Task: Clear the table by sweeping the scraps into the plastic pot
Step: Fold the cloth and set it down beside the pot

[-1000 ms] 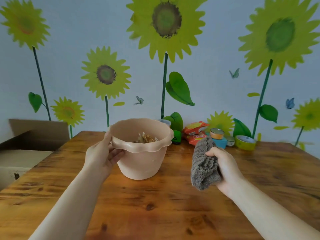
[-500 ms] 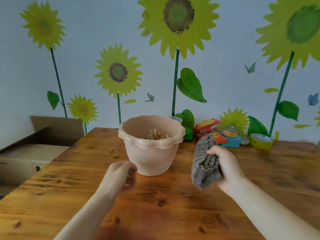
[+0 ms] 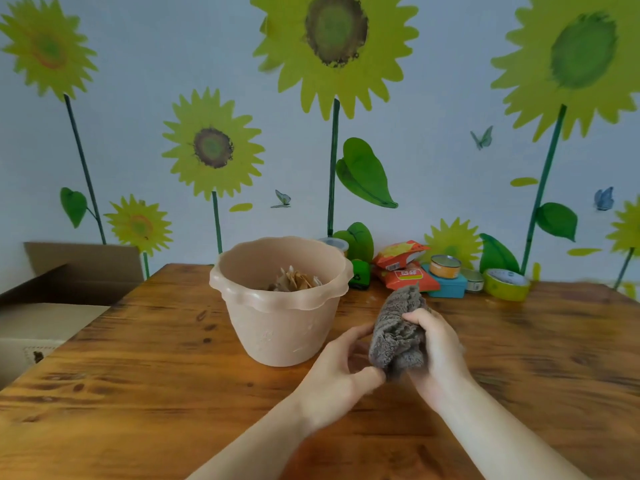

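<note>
A beige plastic pot [image 3: 280, 327] with a wavy rim stands upright on the wooden table [image 3: 145, 393], left of centre. Brown paper scraps [image 3: 294, 280] lie inside it. Right of the pot, my right hand [image 3: 438, 355] grips a bunched grey cloth [image 3: 398, 327] just above the table. My left hand [image 3: 341, 367] has come up against the cloth's lower left side, thumb and fingers pinching its edge. I see no loose scraps on the visible tabletop.
Along the wall at the back right sit red snack packets [image 3: 403, 266], a green toy [image 3: 360, 278], a tin [image 3: 446, 266] on a blue box [image 3: 446, 287], a small can [image 3: 472, 280] and a yellow tape roll [image 3: 507, 284]. An open cardboard box [image 3: 55, 299] stands left of the table.
My left hand let go of the pot's rim, dropped toward the table, then swung right to the cloth. My right hand kept hold of the cloth, and the view shifted.
</note>
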Demonstrator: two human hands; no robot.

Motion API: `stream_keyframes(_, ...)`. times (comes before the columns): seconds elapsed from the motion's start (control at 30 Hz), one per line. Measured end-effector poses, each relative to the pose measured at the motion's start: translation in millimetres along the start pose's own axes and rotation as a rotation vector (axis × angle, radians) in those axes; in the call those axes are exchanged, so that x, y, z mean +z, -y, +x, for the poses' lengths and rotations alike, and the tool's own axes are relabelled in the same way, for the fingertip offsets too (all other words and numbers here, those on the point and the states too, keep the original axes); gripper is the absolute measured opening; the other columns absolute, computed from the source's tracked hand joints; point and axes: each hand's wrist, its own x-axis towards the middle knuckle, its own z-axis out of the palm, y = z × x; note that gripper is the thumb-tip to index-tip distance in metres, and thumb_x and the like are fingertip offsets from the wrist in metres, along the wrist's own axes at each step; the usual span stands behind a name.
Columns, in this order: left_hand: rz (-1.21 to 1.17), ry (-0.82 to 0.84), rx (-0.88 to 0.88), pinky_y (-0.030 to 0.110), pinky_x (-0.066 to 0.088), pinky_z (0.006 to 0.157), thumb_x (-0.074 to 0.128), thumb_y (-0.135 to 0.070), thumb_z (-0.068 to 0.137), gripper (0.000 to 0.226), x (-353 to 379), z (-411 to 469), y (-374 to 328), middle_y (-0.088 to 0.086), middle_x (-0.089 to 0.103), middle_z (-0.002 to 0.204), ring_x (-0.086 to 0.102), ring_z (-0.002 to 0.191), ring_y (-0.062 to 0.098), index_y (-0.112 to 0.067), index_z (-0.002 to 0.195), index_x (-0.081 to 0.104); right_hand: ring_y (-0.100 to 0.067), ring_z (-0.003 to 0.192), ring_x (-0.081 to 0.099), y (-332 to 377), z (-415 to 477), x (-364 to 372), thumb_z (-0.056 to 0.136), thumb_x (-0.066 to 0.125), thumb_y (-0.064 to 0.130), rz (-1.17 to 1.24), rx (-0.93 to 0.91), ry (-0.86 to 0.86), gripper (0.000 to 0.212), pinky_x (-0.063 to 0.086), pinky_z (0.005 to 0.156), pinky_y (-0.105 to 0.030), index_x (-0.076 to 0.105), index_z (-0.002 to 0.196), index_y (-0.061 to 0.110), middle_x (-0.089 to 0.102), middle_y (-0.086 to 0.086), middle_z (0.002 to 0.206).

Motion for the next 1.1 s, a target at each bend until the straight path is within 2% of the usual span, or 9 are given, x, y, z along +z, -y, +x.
stream_keyframes(0.17, -0.320, -0.141, -0.001, 0.053, 0.061, 0.088, 0.073, -0.019, 0.091, 0.049, 8.4, 10.4, 4.0, 0.007, 0.066, 0.130, 0.070, 0.114, 0.027, -0.027, 0.137, 0.057, -0.033, 0.091, 0.079, -5.0, 5.3, -4.9, 0.098, 0.064, 0.004, 0.040, -0.036, 0.010, 0.038, 0.064, 0.063, -0.038, 0.057, 0.135, 0.009, 0.075, -0.021, 0.117)
stream_keyframes(0.37, -0.470, -0.312, 0.010, 0.047, 0.062, 0.087, 0.065, -0.013, 0.094, 0.030, 9.5, 25.9, -4.3, -0.003, 0.073, 0.119, 0.069, 0.112, 0.020, -0.027, 0.119, 0.072, -0.026, 0.107, 0.071, -7.7, 3.5, -12.8, 0.086, 0.082, 0.009, -0.339, -0.291, -0.042, 0.063, 0.066, 0.068, -0.037, 0.048, 0.136, 0.025, 0.064, -0.007, 0.126)
stream_keyframes(0.47, -0.348, -0.356, 0.062, 0.039, 0.061, 0.092, 0.068, -0.021, 0.087, 0.031, 13.5, 34.8, -9.8, -0.013, 0.073, 0.113, 0.067, 0.111, 0.009, -0.035, 0.114, 0.074, -0.020, 0.121, 0.064, -9.2, 5.3, -21.2, 0.084, 0.086, 0.019, -0.624, -0.514, -0.068, 0.066, 0.063, 0.091, -0.048, 0.052, 0.135, 0.043, 0.060, 0.000, 0.133)
stream_keyframes(0.53, -0.273, -0.376, 0.102, 0.027, 0.058, 0.093, 0.068, -0.022, 0.087, 0.033, 17.2, 40.1, -12.9, -0.012, 0.071, 0.115, 0.065, 0.112, 0.006, -0.037, 0.116, 0.071, -0.014, 0.127, 0.054, -5.5, 3.1, -23.4, 0.083, 0.086, 0.023, -0.871, -0.652, -0.094, 0.060, 0.053, 0.106, -0.042, 0.058, 0.132, 0.044, 0.055, 0.003, 0.136)
stream_keyframes(0.63, -0.208, -0.396, 0.129, 0.014, 0.055, 0.085, 0.067, -0.016, 0.095, 0.034, 24.7, 47.4, -16.2, -0.015, 0.069, 0.117, 0.063, 0.112, 0.003, -0.032, 0.126, 0.064, -0.015, 0.136, 0.046, -2.3, -1.9, -23.6, 0.082, 0.086, 0.023, -1.003, -0.741, -0.070, 0.049, 0.049, 0.110, -0.045, 0.064, 0.121, 0.045, 0.048, 0.004, 0.141)
stream_keyframes(0.7, -0.161, -0.426, 0.155, 0.018, 0.056, 0.090, 0.069, -0.017, 0.095, 0.034, 28.9, 52.4, -15.3, -0.013, 0.071, 0.114, 0.066, 0.109, 0.001, -0.029, 0.126, 0.064, -0.013, 0.129, 0.053, -2.6, -3.3, -23.9, 0.084, 0.084, 0.020, -1.040, -0.766, -0.022, 0.044, 0.049, 0.108, -0.045, 0.068, 0.120, 0.039, 0.059, 0.009, 0.133)
stream_keyframes(0.83, -0.092, -0.507, 0.204, 0.025, 0.058, 0.090, 0.072, -0.017, 0.093, 0.029, 32.3, 60.4, -13.4, -0.011, 0.075, 0.105, 0.069, 0.101, 0.000, -0.024, 0.121, 0.069, -0.004, 0.112, 0.065, -0.3, -5.2, -24.8, 0.087, 0.072, 0.004, -1.083, -0.668, 0.130, 0.057, 0.051, 0.096, -0.015, 0.063, 0.133, 0.036, 0.067, 0.024, 0.122)
stream_keyframes(0.9, -0.048, -0.537, 0.224, 0.028, 0.060, 0.088, 0.074, -0.018, 0.091, 0.029, 31.9, 63.7, -11.4, -0.011, 0.076, 0.102, 0.070, 0.099, 0.000, -0.022, 0.120, 0.070, -0.001, 0.116, 0.062, 0.3, -6.2, -25.8, 0.083, 0.070, 0.000, -1.080, -0.632, 0.204, 0.067, 0.047, 0.093, -0.006, 0.059, 0.139, 0.035, 0.065, 0.025, 0.125)
stream_keyframes(1.1, 0.006, -0.530, 0.239, 0.039, 0.060, 0.091, 0.071, -0.018, 0.093, 0.028, 31.0, 65.0, -6.6, -0.012, 0.077, 0.102, 0.071, 0.099, 0.003, -0.025, 0.120, 0.072, 0.004, 0.099, 0.067, -0.4, -13.7, -21.5, 0.095, 0.070, 0.013, -1.008, -0.700, 0.254, 0.041, 0.051, 0.074, -0.008, 0.061, 0.130, 0.031, 0.069, 0.015, 0.114)
